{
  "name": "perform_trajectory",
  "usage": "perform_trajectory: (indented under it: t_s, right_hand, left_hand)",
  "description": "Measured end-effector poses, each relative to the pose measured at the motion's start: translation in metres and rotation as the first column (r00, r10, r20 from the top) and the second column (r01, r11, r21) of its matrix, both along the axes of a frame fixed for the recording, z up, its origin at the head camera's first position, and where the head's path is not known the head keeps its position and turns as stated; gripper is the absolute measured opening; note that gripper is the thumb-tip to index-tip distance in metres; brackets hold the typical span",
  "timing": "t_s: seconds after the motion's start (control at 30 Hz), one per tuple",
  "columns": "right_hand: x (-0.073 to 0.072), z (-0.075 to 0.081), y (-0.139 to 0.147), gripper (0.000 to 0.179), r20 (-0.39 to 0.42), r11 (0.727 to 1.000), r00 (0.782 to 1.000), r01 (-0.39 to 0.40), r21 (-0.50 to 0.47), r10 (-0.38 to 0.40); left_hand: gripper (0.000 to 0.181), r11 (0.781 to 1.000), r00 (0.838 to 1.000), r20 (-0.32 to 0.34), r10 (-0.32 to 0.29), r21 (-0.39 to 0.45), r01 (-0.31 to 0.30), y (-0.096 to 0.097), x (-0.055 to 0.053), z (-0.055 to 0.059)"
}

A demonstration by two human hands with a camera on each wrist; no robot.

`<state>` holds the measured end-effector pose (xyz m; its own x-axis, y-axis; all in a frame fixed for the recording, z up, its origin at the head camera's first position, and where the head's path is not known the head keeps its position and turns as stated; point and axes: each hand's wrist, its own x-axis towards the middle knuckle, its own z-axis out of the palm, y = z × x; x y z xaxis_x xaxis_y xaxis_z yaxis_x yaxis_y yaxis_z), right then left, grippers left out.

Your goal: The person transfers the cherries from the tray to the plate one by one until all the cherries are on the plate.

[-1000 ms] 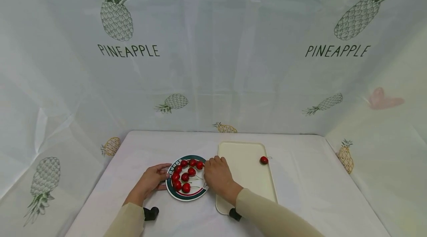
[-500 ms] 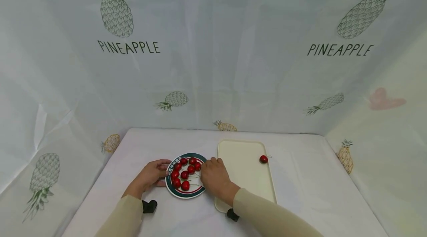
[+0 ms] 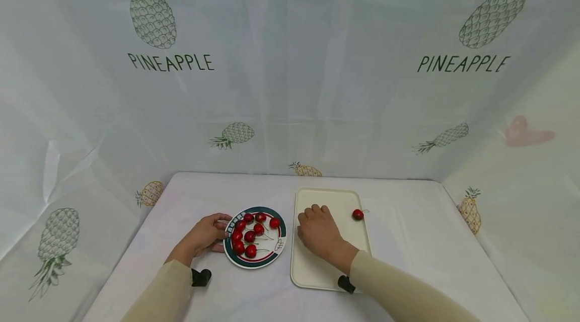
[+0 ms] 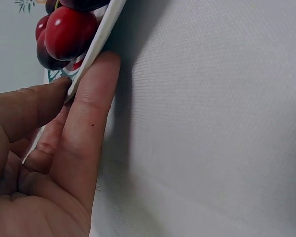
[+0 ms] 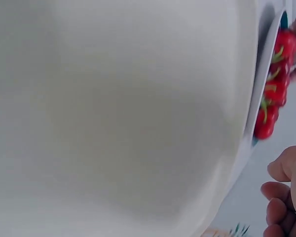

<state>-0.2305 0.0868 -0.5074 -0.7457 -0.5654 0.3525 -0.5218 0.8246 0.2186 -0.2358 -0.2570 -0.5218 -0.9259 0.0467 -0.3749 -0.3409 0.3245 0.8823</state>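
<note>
My left hand (image 3: 204, 234) pinches the left rim of a round plate (image 3: 283, 234), white with a dark green border. In the left wrist view the thumb (image 4: 44, 106) lies on the plate's upper side and straight fingers (image 4: 86, 113) support it from below. Several red cherries (image 3: 249, 236) with stems sit on the plate, mostly toward its left and far side. My right hand (image 3: 319, 229) is above a cream tray (image 3: 333, 196), fingers loosely curled. Nothing shows between its thumb (image 5: 286, 163) and fingers in the right wrist view.
The rectangular tray stands just right of the plate on a white-covered table (image 3: 408, 241). One more cherry (image 3: 358, 215) sits at the tray's right edge, its stem pointing outward. A white curtain (image 3: 290, 85) printed with pineapples hangs behind and at the sides.
My right hand has left the plate's right side and moved right, over the tray. One cherry near there has shifted slightly right. The left hand keeps its grip on the rim.
</note>
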Motion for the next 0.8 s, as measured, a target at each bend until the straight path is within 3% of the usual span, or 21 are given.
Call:
perform_trajectory:
  t_s: [0.2, 0.4, 0.6, 0.8]
  right_hand:
    - [-0.009, 0.0, 0.053, 0.028, -0.131, 0.995, 0.991, -0.046, -0.094, 0.033]
    - [-0.021, -0.004, 0.118, 0.029, -0.212, 0.989, 0.977, -0.039, -0.142, 0.008]
    - [-0.032, -0.002, 0.173, 0.023, -0.116, 0.993, 0.992, 0.031, -0.114, -0.044]
    - [-0.038, -0.008, 0.198, 0.018, 0.009, 0.996, 0.998, 0.065, -0.054, -0.065]
  left_hand:
    - [0.055, 1.0, 1.0, 0.001, 0.015, 0.002, -0.015, 0.0, 0.001, -0.003]
    - [0.056, 1.0, 1.0, 0.008, 0.017, 0.016, -0.018, -0.001, 0.003, -0.007]
    - [0.054, 0.999, 0.999, 0.013, 0.042, 0.009, -0.042, -0.002, 0.005, -0.01]
    - [0.053, 0.998, 0.999, 0.018, 0.049, 0.047, -0.049, -0.006, 0.005, -0.012]
